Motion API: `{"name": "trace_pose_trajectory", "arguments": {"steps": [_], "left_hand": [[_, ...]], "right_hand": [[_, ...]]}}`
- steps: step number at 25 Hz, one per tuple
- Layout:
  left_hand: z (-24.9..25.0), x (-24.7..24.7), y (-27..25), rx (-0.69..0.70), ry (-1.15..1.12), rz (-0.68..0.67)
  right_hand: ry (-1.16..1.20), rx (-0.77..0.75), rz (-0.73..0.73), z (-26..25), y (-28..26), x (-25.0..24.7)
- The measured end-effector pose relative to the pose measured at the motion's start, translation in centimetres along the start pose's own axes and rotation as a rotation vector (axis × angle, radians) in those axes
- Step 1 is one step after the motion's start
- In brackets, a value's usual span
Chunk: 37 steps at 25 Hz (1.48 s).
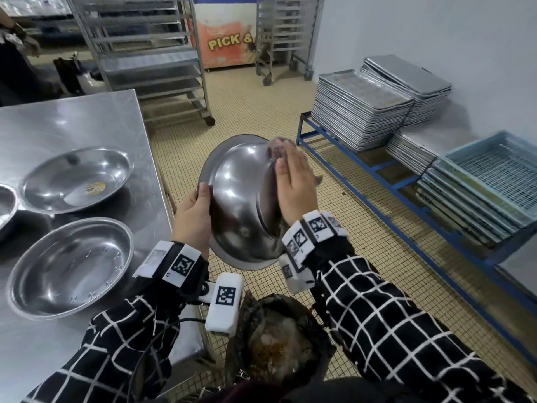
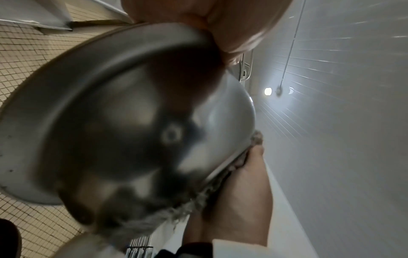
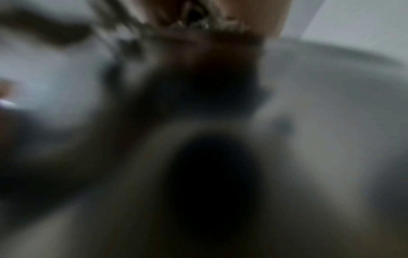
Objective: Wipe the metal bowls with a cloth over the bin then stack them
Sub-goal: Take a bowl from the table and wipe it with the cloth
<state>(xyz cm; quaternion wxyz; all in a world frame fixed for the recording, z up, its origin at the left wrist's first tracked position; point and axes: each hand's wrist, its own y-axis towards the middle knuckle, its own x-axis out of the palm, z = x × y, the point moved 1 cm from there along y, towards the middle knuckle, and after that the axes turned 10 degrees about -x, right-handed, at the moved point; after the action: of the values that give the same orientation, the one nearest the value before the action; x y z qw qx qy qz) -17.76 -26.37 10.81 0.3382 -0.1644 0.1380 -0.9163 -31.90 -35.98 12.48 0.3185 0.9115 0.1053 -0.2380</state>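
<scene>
Over the floor, just beyond the dark-lined bin (image 1: pixel 279 341), a metal bowl (image 1: pixel 238 199) is tilted with its outer side toward me. My left hand (image 1: pixel 193 210) grips its near-left rim. My right hand (image 1: pixel 293 184) lies flat, fingers straight, pressing a grey-brown cloth (image 1: pixel 277 148) against the bowl's underside. The left wrist view shows the bowl (image 2: pixel 123 122) up close, the cloth (image 2: pixel 192 206) squeezed between it and the right hand (image 2: pixel 243 200). The right wrist view is blurred, with only the bowl's wall (image 3: pixel 331 104) recognisable. Two bowls (image 1: pixel 75 178) (image 1: pixel 69 266) sit upright on the steel table (image 1: pixel 72 120).
A third bowl (image 1: pixel 5 205) peeks in at the table's left edge. A low blue rack (image 1: pixel 377 175) on the right carries stacked metal trays (image 1: pixel 363 109) and blue crates (image 1: pixel 488 181). Wheeled shelf racks (image 1: pixel 151 53) stand behind the table on the tiled floor.
</scene>
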Motion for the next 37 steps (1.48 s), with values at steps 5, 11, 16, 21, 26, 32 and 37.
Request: {"name": "trace_pose_trajectory", "arguments": {"steps": [5,11,16,21,26,32,37], "left_hand": [[-0.2,-1.3,1.0,-0.009,-0.004,0.045],[-0.7,-1.4,0.8,0.073,0.273,0.127],[-1.5,-1.1,-0.2,0.250,0.653,0.059],[-1.3,-0.2,-1.2,0.326,0.711,-0.001],[-0.7,-0.1,-1.8,0.336,0.575,0.045],[-0.6,0.3,-1.4,0.331,0.586,0.055],[-1.1,0.8,-1.4,0.381,0.635,0.019]], "right_hand": [[0.231,0.452,-0.068,3.4,-3.2,-1.8],[0.149,0.558,-0.043,4.8,-8.7,-1.0],[0.170,0.383,0.148,1.9,-6.9,-3.6],[-0.190,-0.187,-0.131,-1.4,-7.0,-0.5],[0.022,0.240,0.021,0.4,-5.1,-1.6],[-0.094,0.138,-0.131,-0.4,-6.3,-0.8],[-0.328,0.038,-0.128,-1.1,-6.9,1.2]]}}
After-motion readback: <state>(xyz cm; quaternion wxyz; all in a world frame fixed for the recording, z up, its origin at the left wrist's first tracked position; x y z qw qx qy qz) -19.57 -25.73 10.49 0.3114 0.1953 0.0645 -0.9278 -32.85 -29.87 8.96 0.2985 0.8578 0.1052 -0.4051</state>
